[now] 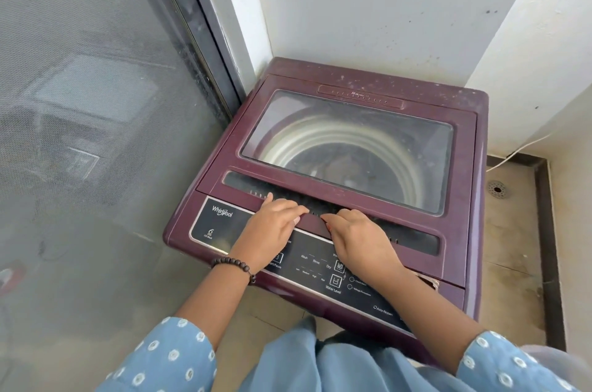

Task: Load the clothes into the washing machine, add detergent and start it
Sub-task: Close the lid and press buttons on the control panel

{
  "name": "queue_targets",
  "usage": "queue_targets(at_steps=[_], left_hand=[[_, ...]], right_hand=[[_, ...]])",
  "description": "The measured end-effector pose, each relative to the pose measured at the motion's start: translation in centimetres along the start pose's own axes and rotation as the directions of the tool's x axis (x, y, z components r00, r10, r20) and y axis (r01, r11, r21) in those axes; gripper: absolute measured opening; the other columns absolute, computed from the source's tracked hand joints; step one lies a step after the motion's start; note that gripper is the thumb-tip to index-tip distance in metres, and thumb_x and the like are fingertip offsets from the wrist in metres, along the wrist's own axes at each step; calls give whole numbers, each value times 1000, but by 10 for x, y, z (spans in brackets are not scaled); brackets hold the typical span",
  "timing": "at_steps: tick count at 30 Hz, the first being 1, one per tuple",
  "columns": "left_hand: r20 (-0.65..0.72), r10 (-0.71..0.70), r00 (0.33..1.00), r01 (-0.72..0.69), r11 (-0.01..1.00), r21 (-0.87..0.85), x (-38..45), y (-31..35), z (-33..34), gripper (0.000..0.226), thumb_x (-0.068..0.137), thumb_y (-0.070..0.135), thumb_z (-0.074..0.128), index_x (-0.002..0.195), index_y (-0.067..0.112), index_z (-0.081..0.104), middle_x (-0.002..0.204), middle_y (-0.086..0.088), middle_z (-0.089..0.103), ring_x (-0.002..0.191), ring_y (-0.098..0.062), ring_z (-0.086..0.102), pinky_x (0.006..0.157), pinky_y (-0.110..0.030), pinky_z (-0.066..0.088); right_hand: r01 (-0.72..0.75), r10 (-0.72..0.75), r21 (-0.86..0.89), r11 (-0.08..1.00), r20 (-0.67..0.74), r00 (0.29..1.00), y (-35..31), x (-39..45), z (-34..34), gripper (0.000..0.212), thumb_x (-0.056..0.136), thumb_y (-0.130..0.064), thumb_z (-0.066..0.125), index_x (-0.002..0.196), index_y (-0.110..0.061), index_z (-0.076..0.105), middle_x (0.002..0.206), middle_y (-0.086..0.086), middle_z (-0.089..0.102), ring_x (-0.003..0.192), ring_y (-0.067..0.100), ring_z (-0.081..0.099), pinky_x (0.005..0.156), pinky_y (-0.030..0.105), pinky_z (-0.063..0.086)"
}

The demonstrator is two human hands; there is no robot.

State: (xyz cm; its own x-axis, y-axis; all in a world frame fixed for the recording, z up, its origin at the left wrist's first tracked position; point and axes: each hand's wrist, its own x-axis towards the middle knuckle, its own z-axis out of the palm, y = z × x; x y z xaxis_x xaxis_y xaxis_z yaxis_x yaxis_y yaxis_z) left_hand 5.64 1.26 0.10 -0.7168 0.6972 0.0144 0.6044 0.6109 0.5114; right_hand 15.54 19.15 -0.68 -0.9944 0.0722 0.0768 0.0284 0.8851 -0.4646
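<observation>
A maroon top-loading washing machine (323, 71) stands in a corner, its glass-windowed lid (461, 199) lying closed. Through the window I see the pale drum (336, 138); what lies at its bottom is too dim to tell. My left hand (269, 231) and my right hand (358, 237) sit side by side on the lid's front edge, with the fingers curled into the dark handle recess (416, 236). Below my hands runs the black control panel (310, 263) with wash, rinse, dry and water level markings. No clothes or detergent are in view.
A mesh screen door (96, 103) runs close along the machine's left side. White walls (368, 7) close in behind and to the right. A white cable (512, 154) and a floor drain (497, 189) lie on the tiled floor at the right.
</observation>
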Motion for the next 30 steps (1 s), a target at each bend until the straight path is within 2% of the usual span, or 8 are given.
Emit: queue_targets(at_steps=[5,8,12,15,18,22,27,30], left_hand=[[10,16,1000,-15,998,-53,-1,1,-2,30,100,4,51,124,9,69,113,-1,69,106,-7,57,122,-33,10],[47,-4,999,9,995,-102,-1,3,-9,31,103,11,52,130,12,66,129,1,68,124,-1,52,121,-20,9],[97,-118,988,147,899,-413,-2,-3,-37,27,105,23,49,123,24,70,129,12,67,126,8,53,118,-17,31],[151,-125,981,192,766,-613,-2,-17,-50,38,102,38,41,114,24,74,121,11,72,122,0,60,110,-22,41],[198,-61,978,185,688,-701,1,-30,-52,49,97,28,30,103,19,77,108,0,77,112,-14,69,98,-27,51],[236,58,970,140,659,-739,4,-43,-54,50,92,18,29,92,20,80,99,-5,79,101,-19,72,93,-35,54],[263,182,947,99,614,-783,4,-54,-53,46,88,17,32,91,11,78,94,-12,78,96,-17,71,88,-27,52],[285,230,930,99,592,-800,3,-58,-49,48,89,6,28,95,10,76,93,-14,77,98,-23,72,93,-36,54]], right_hand=[[0,0,46,999,1,1000,0,0,-2,29,92,-16,52,117,-16,67,89,1,65,86,26,61,64,37,53],[-4,5,56,998,-20,1000,-1,-1,-4,30,92,-16,51,118,-16,67,93,0,66,89,26,61,67,37,54],[-30,31,58,998,-18,999,-5,-3,-7,30,95,-14,50,119,-15,67,101,2,67,93,28,59,73,39,53],[-65,72,77,995,-81,994,-9,-4,-4,30,94,-11,48,116,-9,69,102,7,67,91,31,59,81,39,50],[-108,141,163,981,-202,969,-26,-9,4,30,94,-13,45,109,-5,70,100,7,66,94,29,58,90,27,42],[-136,208,286,948,-237,949,-61,-8,16,26,94,-13,53,114,-6,67,112,7,66,118,21,52,104,8,27],[-160,243,394,905,-171,955,-97,1,30,52,89,-29,64,134,-7,54,130,6,59,132,19,47,111,29,36],[-176,227,389,904,-88,970,-110,8,41,71,84,-41,64,144,-8,42,138,5,55,136,22,43,119,41,23]])
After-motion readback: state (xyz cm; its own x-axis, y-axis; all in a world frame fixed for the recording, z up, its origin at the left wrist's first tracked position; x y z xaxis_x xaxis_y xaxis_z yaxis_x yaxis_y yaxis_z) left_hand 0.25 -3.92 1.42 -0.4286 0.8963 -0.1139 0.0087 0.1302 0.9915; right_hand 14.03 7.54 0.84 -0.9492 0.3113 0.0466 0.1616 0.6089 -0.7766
